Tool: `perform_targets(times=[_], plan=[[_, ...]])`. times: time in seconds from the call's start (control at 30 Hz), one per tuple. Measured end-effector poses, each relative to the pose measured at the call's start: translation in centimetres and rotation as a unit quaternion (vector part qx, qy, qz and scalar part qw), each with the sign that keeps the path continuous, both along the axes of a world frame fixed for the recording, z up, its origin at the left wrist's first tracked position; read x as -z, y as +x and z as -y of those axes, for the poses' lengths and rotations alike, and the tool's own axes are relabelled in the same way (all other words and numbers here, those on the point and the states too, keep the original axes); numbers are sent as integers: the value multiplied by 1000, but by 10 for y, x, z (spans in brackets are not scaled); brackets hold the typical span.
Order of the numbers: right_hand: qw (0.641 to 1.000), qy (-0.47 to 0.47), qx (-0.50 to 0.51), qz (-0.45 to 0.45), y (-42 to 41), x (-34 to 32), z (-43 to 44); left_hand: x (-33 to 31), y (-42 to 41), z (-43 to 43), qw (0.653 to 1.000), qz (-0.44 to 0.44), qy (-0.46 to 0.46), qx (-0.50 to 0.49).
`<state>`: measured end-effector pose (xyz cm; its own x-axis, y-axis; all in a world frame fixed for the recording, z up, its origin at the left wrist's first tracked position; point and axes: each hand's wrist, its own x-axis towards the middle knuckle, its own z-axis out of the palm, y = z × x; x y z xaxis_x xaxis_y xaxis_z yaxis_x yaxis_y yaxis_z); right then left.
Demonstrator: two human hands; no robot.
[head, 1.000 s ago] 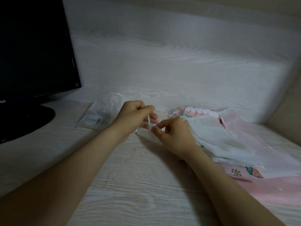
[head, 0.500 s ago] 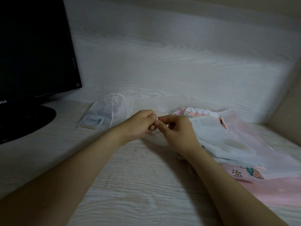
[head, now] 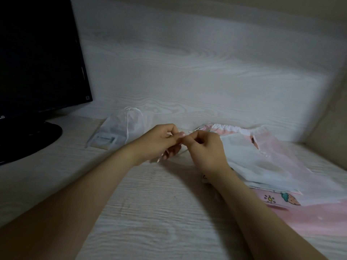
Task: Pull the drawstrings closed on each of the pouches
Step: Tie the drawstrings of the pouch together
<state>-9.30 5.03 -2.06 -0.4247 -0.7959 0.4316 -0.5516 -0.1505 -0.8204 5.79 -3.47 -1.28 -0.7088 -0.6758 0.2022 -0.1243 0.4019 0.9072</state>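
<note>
My left hand point(head: 159, 141) and my right hand point(head: 204, 149) meet fingertip to fingertip above the desk, both pinching a thin white drawstring point(head: 185, 136) of a small sheer pouch mostly hidden under them. A white mesh pouch point(head: 120, 128) with its top gathered and its cord hanging lies behind my left hand. To the right lies a pile of pouches point(head: 262, 166), sheer white on top, pink with a white gathered hem behind, and a pink printed one point(head: 277, 199) at the bottom.
A black monitor point(head: 37, 53) on a round black base point(head: 28, 139) stands at the left. The pale wood-grain desk point(head: 150, 212) meets a wood-grain back panel point(head: 187, 72), and a side wall point(head: 330, 124) closes the right.
My left hand moved right and down from a raised pull until its fingertips met my right hand's. The pouches on the desk have not moved.
</note>
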Motion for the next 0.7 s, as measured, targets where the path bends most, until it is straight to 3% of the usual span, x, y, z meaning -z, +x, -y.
perform_targets(times=[0.17,0.33,0.63,0.7], plan=[[995,-32,28,-90,1,0,-2,-3,10,4,998,3,40,45],[976,-70,32,-203,0,4,1,-4,11,5,1000,8,-4,22],[948,60,5,-314,-5,7,-1,7,5,11,996,54,-55,-52],[951,69,14,-300,-6,5,-1,8,6,12,994,65,-68,-61]])
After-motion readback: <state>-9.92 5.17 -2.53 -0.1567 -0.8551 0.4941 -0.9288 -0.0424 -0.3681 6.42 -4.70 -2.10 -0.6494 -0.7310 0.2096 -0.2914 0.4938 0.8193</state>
